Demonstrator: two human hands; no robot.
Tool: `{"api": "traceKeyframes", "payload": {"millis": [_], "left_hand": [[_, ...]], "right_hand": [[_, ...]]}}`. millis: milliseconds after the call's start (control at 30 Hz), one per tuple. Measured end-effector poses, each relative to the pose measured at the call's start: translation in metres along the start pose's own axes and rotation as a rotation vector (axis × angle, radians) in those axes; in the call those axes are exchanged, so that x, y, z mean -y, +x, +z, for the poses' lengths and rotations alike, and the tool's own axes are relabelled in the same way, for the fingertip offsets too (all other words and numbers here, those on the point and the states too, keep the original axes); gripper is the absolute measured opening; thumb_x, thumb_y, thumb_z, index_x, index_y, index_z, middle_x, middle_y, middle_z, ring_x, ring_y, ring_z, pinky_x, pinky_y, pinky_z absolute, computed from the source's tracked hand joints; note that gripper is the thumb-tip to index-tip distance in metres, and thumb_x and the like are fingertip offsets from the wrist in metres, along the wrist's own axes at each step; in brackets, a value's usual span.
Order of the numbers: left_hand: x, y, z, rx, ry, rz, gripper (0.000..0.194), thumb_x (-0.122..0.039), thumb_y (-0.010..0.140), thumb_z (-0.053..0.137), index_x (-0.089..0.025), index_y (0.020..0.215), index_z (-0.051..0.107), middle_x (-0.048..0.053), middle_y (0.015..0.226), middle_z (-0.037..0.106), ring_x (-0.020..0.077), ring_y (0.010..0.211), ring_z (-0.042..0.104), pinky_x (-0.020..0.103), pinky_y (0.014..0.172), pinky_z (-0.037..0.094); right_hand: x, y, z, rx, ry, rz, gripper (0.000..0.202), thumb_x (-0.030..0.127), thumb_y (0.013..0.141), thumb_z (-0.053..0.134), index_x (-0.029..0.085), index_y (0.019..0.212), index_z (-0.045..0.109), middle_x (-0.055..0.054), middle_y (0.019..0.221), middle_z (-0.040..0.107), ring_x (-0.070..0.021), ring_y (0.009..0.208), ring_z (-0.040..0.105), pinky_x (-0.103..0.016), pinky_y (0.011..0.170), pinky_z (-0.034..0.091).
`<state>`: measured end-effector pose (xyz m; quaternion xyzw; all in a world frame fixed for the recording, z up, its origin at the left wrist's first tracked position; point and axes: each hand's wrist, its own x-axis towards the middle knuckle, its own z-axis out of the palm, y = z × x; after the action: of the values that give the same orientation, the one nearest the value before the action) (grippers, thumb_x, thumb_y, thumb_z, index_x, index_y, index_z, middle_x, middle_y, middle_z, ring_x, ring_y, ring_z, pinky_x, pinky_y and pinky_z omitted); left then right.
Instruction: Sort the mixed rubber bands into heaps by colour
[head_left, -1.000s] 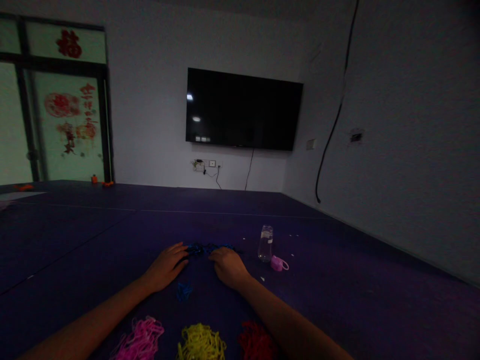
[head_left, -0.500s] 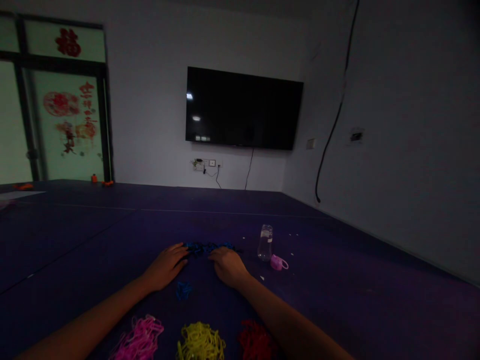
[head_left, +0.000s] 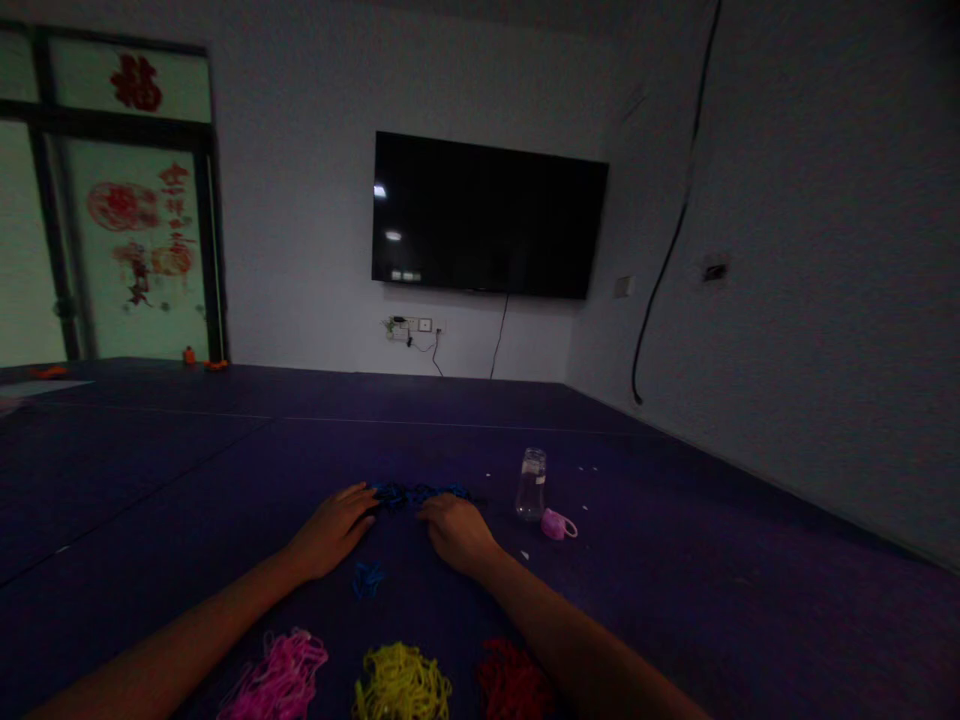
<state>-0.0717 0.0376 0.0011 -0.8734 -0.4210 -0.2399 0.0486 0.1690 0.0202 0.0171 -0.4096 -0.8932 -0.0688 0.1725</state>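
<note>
A low heap of dark blue and black bands stretches across the purple tabletop in front of me. At its left end lies my left hand, open, fingers stretched forward and fingertips touching the bands. My right hand rests at the heap's right part; its fingers are loosely bent and apart, with no held item visible, though the fingertips partly cover the bands. Between my forearms is a small blue cluster of bands. Nearer to me sit piles of pink bands, yellow bands and red bands.
Right of my right hand stands a clear bottle, with a pink cap with a loop beside it. Small white scraps dot the purple table. A television hangs on the far wall; a dark cable runs down the right wall.
</note>
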Motion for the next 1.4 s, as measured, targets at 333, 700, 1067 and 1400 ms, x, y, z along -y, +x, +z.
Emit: {"api": "traceKeyframes", "payload": {"millis": [333, 700, 1067, 1400], "left_hand": [[0.005, 0.001, 0.003, 0.005, -0.050, 0.053, 0.033, -0.026, 0.091, 0.037, -0.019, 0.116, 0.058, 0.006, 0.121, 0.061, 0.0218, 0.119, 0.047, 0.040, 0.101, 0.039], [0.007, 0.001, 0.002, 0.005, -0.117, 0.061, 0.032, -0.026, 0.092, 0.038, -0.019, 0.113, 0.060, 0.007, 0.123, 0.059, 0.0221, 0.121, 0.046, 0.040, 0.103, 0.036], [0.014, 0.004, 0.008, 0.020, -0.169, 0.061, 0.032, -0.026, 0.092, 0.036, -0.019, 0.110, 0.062, 0.007, 0.121, 0.061, 0.0205, 0.117, 0.049, 0.038, 0.101, 0.038], [-0.002, 0.009, -0.006, -0.003, -0.158, 0.124, 0.029, -0.014, 0.087, 0.039, -0.020, 0.082, 0.067, 0.005, 0.105, 0.065, 0.0185, 0.102, 0.055, 0.034, 0.091, 0.044]], "right_hand": [[0.001, -0.001, -0.002, -0.001, 0.008, 0.003, 0.037, 0.008, 0.076, 0.041, 0.017, 0.104, 0.064, -0.006, 0.109, 0.063, -0.0175, 0.100, 0.055, -0.026, 0.087, 0.041], [0.000, -0.001, -0.001, -0.001, 0.019, -0.004, 0.037, 0.008, 0.076, 0.041, 0.016, 0.104, 0.063, -0.007, 0.109, 0.063, -0.0176, 0.101, 0.054, -0.027, 0.088, 0.041], [0.000, 0.000, -0.001, 0.013, 0.012, 0.001, 0.036, 0.008, 0.077, 0.041, 0.018, 0.103, 0.064, -0.006, 0.110, 0.063, -0.0171, 0.101, 0.055, -0.027, 0.088, 0.040], [-0.001, 0.000, 0.001, 0.002, 0.008, -0.018, 0.036, 0.009, 0.076, 0.040, 0.016, 0.102, 0.065, -0.007, 0.111, 0.063, -0.0179, 0.103, 0.054, -0.027, 0.090, 0.041]]}}
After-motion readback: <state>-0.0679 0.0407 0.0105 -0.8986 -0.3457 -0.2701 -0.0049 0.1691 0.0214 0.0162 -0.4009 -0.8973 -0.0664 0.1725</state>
